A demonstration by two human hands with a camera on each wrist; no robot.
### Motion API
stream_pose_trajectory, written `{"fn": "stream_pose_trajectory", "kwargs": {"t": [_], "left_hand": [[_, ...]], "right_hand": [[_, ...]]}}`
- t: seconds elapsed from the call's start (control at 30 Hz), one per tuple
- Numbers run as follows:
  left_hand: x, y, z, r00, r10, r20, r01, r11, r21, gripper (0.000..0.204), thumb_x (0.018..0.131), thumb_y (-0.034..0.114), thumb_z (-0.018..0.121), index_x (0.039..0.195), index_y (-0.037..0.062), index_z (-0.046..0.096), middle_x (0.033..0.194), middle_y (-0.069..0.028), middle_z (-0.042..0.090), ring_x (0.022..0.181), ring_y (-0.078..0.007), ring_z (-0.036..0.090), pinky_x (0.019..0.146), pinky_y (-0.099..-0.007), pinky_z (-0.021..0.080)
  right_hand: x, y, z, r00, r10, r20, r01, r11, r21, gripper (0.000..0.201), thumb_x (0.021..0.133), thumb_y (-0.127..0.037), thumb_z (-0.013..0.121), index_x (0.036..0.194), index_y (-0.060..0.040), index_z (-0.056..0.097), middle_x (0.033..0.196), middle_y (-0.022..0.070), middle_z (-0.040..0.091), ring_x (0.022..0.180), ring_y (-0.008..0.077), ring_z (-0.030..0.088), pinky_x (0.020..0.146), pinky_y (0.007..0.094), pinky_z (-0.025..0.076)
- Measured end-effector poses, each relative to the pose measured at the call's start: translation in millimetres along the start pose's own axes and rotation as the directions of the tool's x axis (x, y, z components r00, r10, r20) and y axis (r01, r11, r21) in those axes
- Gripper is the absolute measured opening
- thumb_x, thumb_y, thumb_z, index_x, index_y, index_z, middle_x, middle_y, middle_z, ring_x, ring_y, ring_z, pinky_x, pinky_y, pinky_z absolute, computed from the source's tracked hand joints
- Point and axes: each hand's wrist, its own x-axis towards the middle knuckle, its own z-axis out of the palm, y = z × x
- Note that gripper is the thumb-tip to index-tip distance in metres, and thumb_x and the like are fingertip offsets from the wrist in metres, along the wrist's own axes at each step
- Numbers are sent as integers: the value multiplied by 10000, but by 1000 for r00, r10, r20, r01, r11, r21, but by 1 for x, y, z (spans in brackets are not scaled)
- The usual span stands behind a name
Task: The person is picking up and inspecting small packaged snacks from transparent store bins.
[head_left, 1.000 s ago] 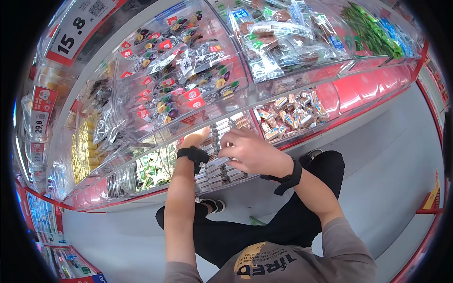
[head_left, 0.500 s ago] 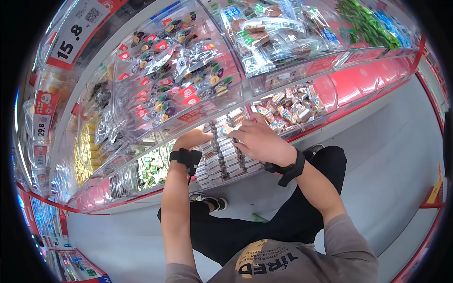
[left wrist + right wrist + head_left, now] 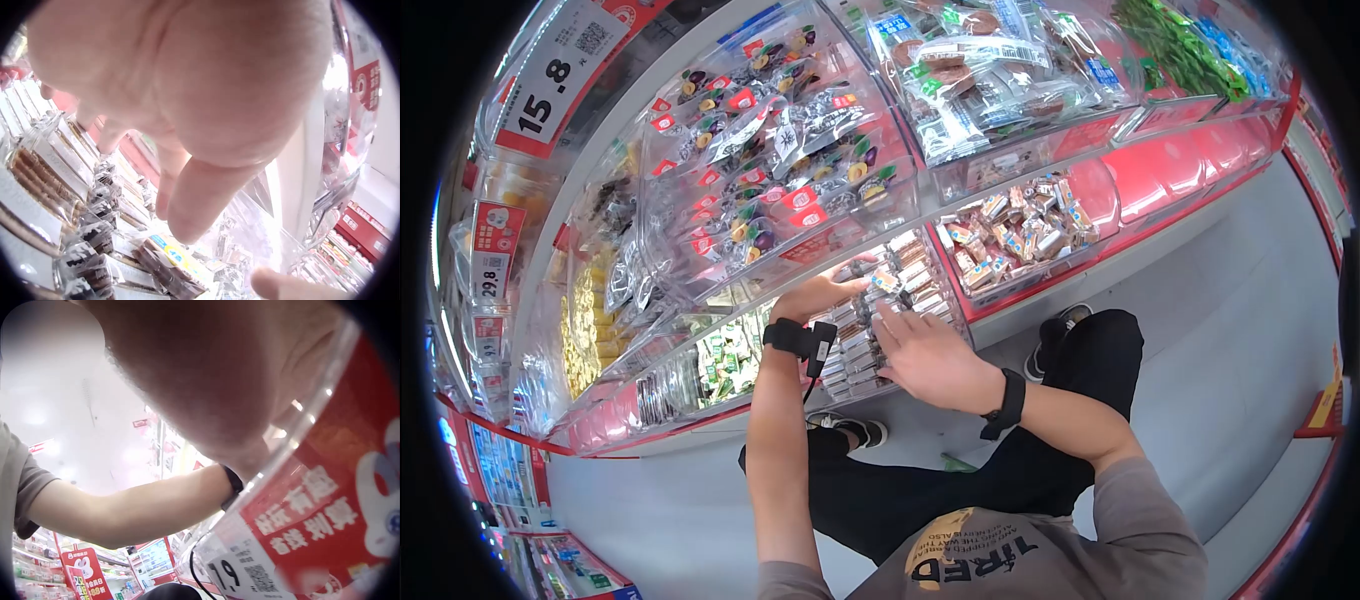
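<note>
Rows of clear-wrapped snack bars (image 3: 855,355) fill a bin on the lower shelf. My left hand (image 3: 825,290) reaches over their far side, partly beneath the upper shelf. In the left wrist view its fingers (image 3: 206,197) point down, fairly straight, with nothing gripped. Just beyond the fingertips a wrapped bar with a blue and yellow label (image 3: 175,259) lies across the rows. My right hand (image 3: 935,365) is over the near right part of the bin, fingers extended above the bars and holding nothing. In the right wrist view only its blurred underside (image 3: 206,375) shows.
The upper shelf, with bagged prunes (image 3: 780,150) and other packets (image 3: 990,80), overhangs the bin. To the right is a bin of loose wrapped sweets (image 3: 1025,235); to the left, green packets (image 3: 725,360). A red price sign (image 3: 312,519) borders the right hand.
My right hand has drawn back toward the body, its bent fingers straightening, leaving the labelled bar on the rows. The left hand has shifted slightly to the right.
</note>
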Motion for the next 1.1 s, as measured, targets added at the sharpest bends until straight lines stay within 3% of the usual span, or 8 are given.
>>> {"fn": "stream_pose_trajectory", "kwargs": {"t": [0.03, 0.17, 0.33, 0.5, 0.6, 0.73, 0.97, 1.1], "left_hand": [[-2, 4, 0, 999, 51, -2, -51, 995, 84, 389, 900, 191, 619, 1285, 194, 561, 1292, -3, 542, 975, -84, 520, 874, -255, 417], [-4, 7, 2, 983, 171, 65, -181, 958, 222, 507, 906, 246, 601, 1391, 197, 461, 1433, -72, 443, 1329, -198, 380, 1073, -316, 306], [-4, 11, -1, 992, -57, 115, 70, 991, -114, 385, 861, 153, 644, 1243, 181, 603, 1215, -45, 557, 1100, -144, 498, 948, -273, 383], [1, -4, 1, 978, 201, -52, -186, 961, 202, 345, 817, 235, 706, 1111, 134, 557, 1016, -35, 596, 971, -141, 535, 866, -296, 416], [9, -18, 2, 986, 13, -166, 39, 952, 303, 393, 784, 305, 733, 1089, 140, 548, 992, -45, 603, 984, -147, 528, 892, -305, 401], [10, -13, 5, 987, 61, -149, -5, 935, 354, 386, 757, 311, 749, 1033, 131, 548, 980, -64, 598, 974, -155, 529, 895, -307, 396], [8, -3, -2, 994, -60, -95, 83, 962, 258, 511, 691, 408, 789, 1054, 114, 583, 962, -90, 637, 957, -179, 583, 857, -330, 428], [16, -26, -10, 962, 125, -242, -92, 985, 144, 398, 790, 294, 750, 1052, 38, 595, 1059, -38, 613, 1052, -136, 518, 949, -286, 359]], "right_hand": [[3, 3, 1, 996, 70, -55, -66, 995, 71, 582, 823, -331, 634, 1221, 71, 501, 1278, 252, 490, 962, 306, 575, 824, 396, 459], [4, 10, 10, 980, 178, -83, -161, 970, 181, 692, 843, -422, 622, 1290, 69, 425, 1312, 290, 431, 1085, 363, 513, 908, 420, 426], [4, 16, 22, 985, 134, -106, -112, 976, 188, 677, 847, -418, 616, 1213, 129, 457, 1307, 296, 432, 1221, 386, 432, 1012, 430, 368], [3, 17, 26, 981, 130, -143, -104, 979, 176, 660, 847, -386, 623, 1204, 140, 447, 1331, 298, 405, 1243, 392, 415, 1036, 429, 346], [2, 17, 25, 983, 130, -126, -104, 975, 197, 635, 836, -366, 637, 1184, 134, 457, 1341, 296, 398, 1247, 394, 412, 1037, 431, 343], [3, 17, 28, 986, 126, -110, -100, 971, 219, 578, 818, -333, 655, 1148, 109, 484, 1341, 291, 407, 1247, 391, 416, 1025, 432, 351], [1, 17, 27, 980, 139, -141, -107, 971, 214, 494, 807, -297, 664, 1116, 63, 528, 1326, 287, 429, 1235, 385, 438, 1002, 426, 364], [1, 18, 28, 977, 140, -162, -100, 967, 233, 461, 801, -279, 668, 1090, 60, 546, 1323, 286, 434, 1230, 387, 442, 998, 428, 367]]}}
